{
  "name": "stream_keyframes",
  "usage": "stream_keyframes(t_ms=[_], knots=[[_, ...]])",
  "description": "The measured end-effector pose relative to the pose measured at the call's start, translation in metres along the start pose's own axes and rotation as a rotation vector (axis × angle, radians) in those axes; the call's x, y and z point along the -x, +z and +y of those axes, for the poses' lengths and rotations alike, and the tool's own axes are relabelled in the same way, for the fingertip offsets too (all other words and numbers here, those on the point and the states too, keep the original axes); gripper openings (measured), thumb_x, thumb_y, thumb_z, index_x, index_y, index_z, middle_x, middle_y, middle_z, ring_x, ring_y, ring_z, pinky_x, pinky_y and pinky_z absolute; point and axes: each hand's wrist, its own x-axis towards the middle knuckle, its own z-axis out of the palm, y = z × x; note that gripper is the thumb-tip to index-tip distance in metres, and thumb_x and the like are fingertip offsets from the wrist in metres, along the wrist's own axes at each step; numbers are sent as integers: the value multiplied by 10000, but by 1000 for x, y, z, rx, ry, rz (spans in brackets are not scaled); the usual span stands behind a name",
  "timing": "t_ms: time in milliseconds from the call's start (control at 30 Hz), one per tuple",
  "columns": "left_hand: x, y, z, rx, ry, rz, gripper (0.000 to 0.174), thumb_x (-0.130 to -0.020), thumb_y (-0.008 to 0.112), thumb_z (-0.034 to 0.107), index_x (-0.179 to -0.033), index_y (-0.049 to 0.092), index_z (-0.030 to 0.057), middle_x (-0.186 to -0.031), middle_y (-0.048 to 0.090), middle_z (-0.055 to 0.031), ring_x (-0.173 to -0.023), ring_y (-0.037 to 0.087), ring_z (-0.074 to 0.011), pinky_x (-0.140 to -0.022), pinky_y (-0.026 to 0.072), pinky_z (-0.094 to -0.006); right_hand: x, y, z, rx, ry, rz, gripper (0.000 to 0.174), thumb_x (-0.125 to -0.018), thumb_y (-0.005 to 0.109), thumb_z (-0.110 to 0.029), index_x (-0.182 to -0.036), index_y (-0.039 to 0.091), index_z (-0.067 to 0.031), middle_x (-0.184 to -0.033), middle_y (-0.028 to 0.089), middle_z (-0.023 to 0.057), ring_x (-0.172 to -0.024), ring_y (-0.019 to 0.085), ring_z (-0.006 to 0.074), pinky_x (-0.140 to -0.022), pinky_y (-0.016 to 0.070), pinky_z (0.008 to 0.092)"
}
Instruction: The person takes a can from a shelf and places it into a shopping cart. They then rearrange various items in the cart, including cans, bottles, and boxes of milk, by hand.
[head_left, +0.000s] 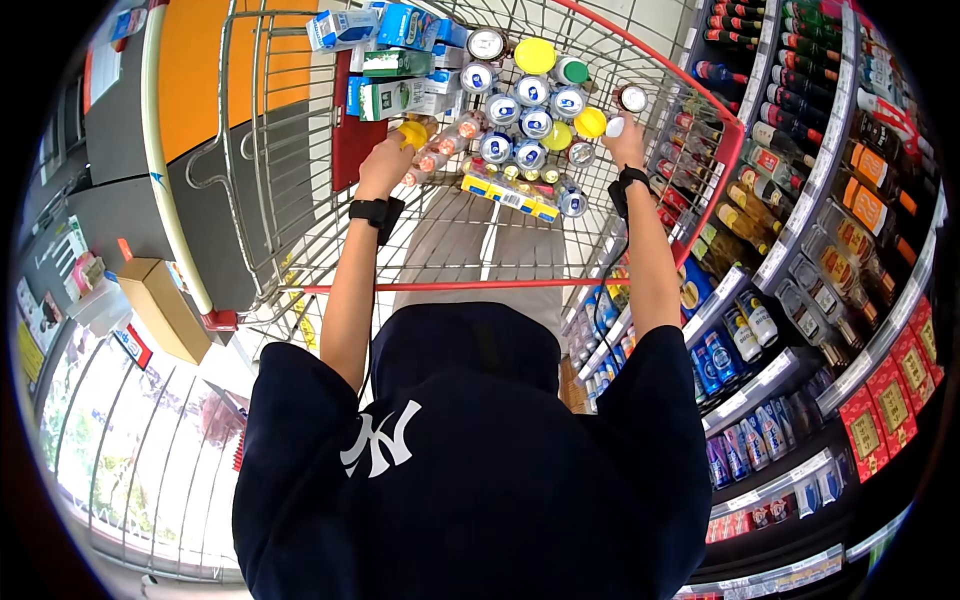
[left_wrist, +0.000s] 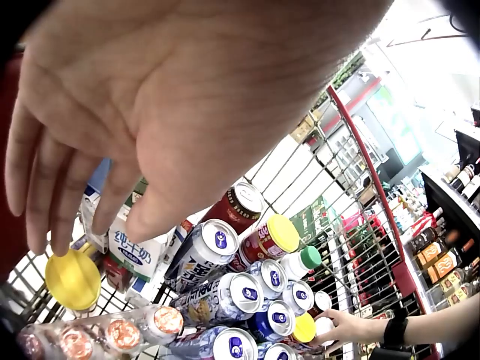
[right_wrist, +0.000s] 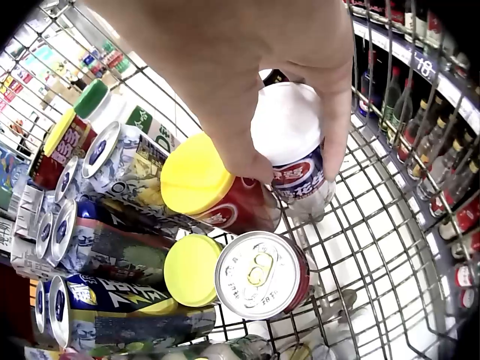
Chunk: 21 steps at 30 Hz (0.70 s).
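Observation:
In the right wrist view my right hand (right_wrist: pixel 247 82) grips a white-capped bottle (right_wrist: pixel 289 124) with a red and blue label, upright inside the cart beside a yellow-lidded red jar (right_wrist: pixel 196 176) and a silver-topped can (right_wrist: pixel 261 275). My left hand (left_wrist: pixel 142 112) hangs over the cart in the left wrist view, fingers nearly straight, above a yellow lid (left_wrist: pixel 73 280) and next to a white milk carton (left_wrist: pixel 135 247); whether it touches the lid cannot be told. Several cans (head_left: pixel 535 122) stand between the hands, with orange-capped bottles (head_left: pixel 452 145) near the left one.
The wire cart's red rim (head_left: pixel 480 287) runs in front of the body. Milk cartons (head_left: pixel 393 97) fill its left part. Shelves of bottles and cans (head_left: pixel 745 320) line the right side. A grey counter (head_left: pixel 110 225) and a cardboard box (head_left: pixel 163 310) are at the left.

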Motion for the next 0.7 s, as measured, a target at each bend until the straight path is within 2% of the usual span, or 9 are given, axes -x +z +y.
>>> stream_keyframes(t_ms=[167, 267, 333, 400, 500, 600, 633, 667, 700], knots=[[-2, 0, -3, 14, 9, 14, 409, -855, 504, 324, -1181, 586, 91, -1049, 655, -205, -989, 623, -373, -839, 482, -469, 4, -1, 8, -93, -40, 57, 663, -616, 796, -112, -1212, 505, -94, -1111, 523, 239, -1042, 556, 423, -897, 477, 457], [-5, 3, -11, 68, 32, 3, 418, -853, 503, 326, -1196, 581, 100, -1056, 652, -213, -994, 623, -372, -843, 483, -468, 14, -15, 6, -101, -22, 13, 646, -622, 793, -122, -1202, 511, -96, -1105, 533, 242, -1032, 558, 419, -895, 474, 454], [-3, 1, -7, 4, -21, -3, 409, -852, 498, 314, -1194, 581, 107, -1049, 655, -213, -990, 625, -373, -839, 482, -477, 18, -20, 11, -97, -25, 41, 638, -628, 793, -141, -1202, 515, -103, -1121, 537, 245, -1034, 553, 416, -892, 474, 451], [-4, 1, -5, -63, -2, 7, 389, -851, 491, 301, -1155, 585, 77, -1021, 659, -215, -973, 628, -378, -817, 486, -487, 24, -25, 12, -91, -97, 81, 645, -647, 775, -144, -1227, 499, -91, -1121, 514, 234, -1002, 567, 424, -879, 478, 452], [-13, 1, -2, -157, 44, 29, 361, -845, 495, 288, -1064, 589, 17, -978, 657, -234, -929, 635, -390, -779, 497, -494, 34, -39, 13, -90, -66, 79, 654, -647, 780, -178, -1232, 499, -97, -1112, 529, 230, -1018, 561, 416, -877, 472, 451], [-28, 7, 0, -211, 68, 25, 352, -843, 499, 285, -1025, 602, 3, -953, 661, -236, -900, 644, -389, -769, 502, -494, 43, -49, 17, -113, -63, 92, 647, -642, 786, -187, -1221, 508, -103, -1094, 549, 230, -1018, 562, 412, -867, 476, 447], [-43, 19, -7, -245, 39, -24, 412, -850, 513, 332, -1097, 577, 8, -1049, 640, -241, -964, 628, -398, -797, 503, -487, 48, -54, 15, -126, -82, 118, 627, -648, 785, -178, -1208, 516, -91, -1093, 568, 227, -1019, 568, 402, -863, 476, 450], [-57, 34, -14, -248, 39, -24, 412, -850, 513, 332, -1097, 577, 8, -1049, 640, -241, -964, 628, -398, -797, 503, -487, 52, -58, 13, -141, -101, 144, 606, -655, 784, -170, -1195, 524, -79, -1092, 586, 225, -1020, 575, 392, -859, 476, 453], [-69, 50, -21, -245, 4, 4, 484, -845, 530, 390, -1151, 543, 15, -1117, 608, -247, -1010, 608, -404, -822, 497, -485, 55, -62, 12, -156, -126, 147, 586, -658, 771, -161, -1182, 528, -60, -1077, 594, 223, -1015, 578, 387, -862, 472, 446]])
